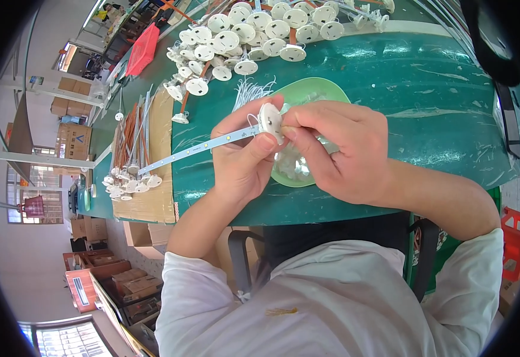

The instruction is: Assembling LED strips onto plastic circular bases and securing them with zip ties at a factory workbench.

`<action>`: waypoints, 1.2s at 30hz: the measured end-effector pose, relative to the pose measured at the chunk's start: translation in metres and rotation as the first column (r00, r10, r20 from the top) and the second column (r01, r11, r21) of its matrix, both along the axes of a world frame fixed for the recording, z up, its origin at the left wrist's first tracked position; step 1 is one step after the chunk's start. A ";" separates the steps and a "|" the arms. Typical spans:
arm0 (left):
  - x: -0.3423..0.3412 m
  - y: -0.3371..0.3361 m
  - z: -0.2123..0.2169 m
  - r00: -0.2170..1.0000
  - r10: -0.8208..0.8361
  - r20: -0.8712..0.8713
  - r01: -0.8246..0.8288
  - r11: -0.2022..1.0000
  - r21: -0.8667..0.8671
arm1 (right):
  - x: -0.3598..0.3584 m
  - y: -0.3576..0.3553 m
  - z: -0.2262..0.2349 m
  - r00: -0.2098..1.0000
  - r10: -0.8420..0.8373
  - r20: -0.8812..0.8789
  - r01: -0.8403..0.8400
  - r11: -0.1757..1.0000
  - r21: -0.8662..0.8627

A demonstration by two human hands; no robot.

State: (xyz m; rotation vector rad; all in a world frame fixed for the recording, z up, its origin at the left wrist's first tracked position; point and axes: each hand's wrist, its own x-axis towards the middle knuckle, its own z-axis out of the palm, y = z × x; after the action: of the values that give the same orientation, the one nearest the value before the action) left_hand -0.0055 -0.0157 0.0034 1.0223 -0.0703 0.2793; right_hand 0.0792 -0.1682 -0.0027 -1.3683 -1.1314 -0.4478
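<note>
My left hand (pixel 239 166) is closed around a white round cap (pixel 270 123), thumb on its near edge and fingers behind it. From the cap a narrow LED strip (pixel 203 146) with small yellow chips runs out to the left. My right hand (pixel 355 149) pinches thumb and forefinger together at the right face of the cap; what they hold, if anything, is too small to make out. Beneath both hands stands a light green bowl (pixel 328 87) with small clear pieces (pixel 294 162) in it, partly covered by my fingers. A bundle of thin white wires (pixel 251 92) lies just behind.
Many white round caps (pixel 227 40) on strips are heaped at the back of the green table (pixel 426 137). More capped strips (pixel 132 184) lie on cardboard (pixel 160 143) at the left. A red basket (pixel 143 50) sits farther back; a dark phone-like device (pixel 508 119) is at the right edge.
</note>
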 end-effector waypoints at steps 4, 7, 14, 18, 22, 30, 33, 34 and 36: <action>-0.001 0.000 0.002 1.000 -0.012 0.015 0.012 1.000 -0.006 | 0.000 0.002 0.001 1.000 -0.003 0.016 0.003 1.000 0.001; -0.001 -0.003 0.001 1.000 -0.027 0.011 0.027 1.000 0.009 | 0.000 0.000 0.000 1.000 0.002 0.023 -0.002 0.999 0.038; -0.002 -0.001 0.001 1.000 -0.027 0.014 0.027 1.000 -0.014 | 0.000 0.002 0.002 0.999 0.023 0.028 -0.024 0.998 0.065; -0.001 0.000 -0.002 0.998 -0.055 -0.010 0.054 0.995 -0.082 | -0.001 0.000 0.003 0.998 0.034 -0.050 -0.032 0.999 0.021; 0.003 0.002 -0.001 0.998 -0.066 -0.002 0.066 0.990 -0.122 | -0.001 0.002 0.002 0.993 0.051 -0.106 -0.049 0.998 0.030; 0.003 0.001 -0.008 0.997 -0.067 -0.045 0.061 0.992 -0.111 | -0.003 0.004 0.002 0.997 -0.013 -0.075 0.016 0.999 0.050; 0.003 0.006 -0.007 0.994 -0.087 -0.070 0.078 0.990 -0.115 | -0.004 0.005 0.003 0.999 -0.018 -0.032 0.020 0.997 0.075; 0.002 0.004 -0.007 0.994 -0.088 -0.072 0.079 0.990 -0.115 | -0.004 0.006 0.002 0.999 -0.019 -0.034 0.021 0.997 0.074; 0.001 -0.002 -0.006 0.998 -0.042 -0.043 0.037 0.994 -0.107 | -0.003 0.006 0.002 0.999 -0.042 -0.006 0.042 0.996 0.076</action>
State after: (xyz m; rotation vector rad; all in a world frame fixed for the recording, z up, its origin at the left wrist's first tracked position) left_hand -0.0042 -0.0173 -0.0029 0.9203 -0.0346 0.2213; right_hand 0.0760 -0.1620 -0.0011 -1.3279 -1.0730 -0.5132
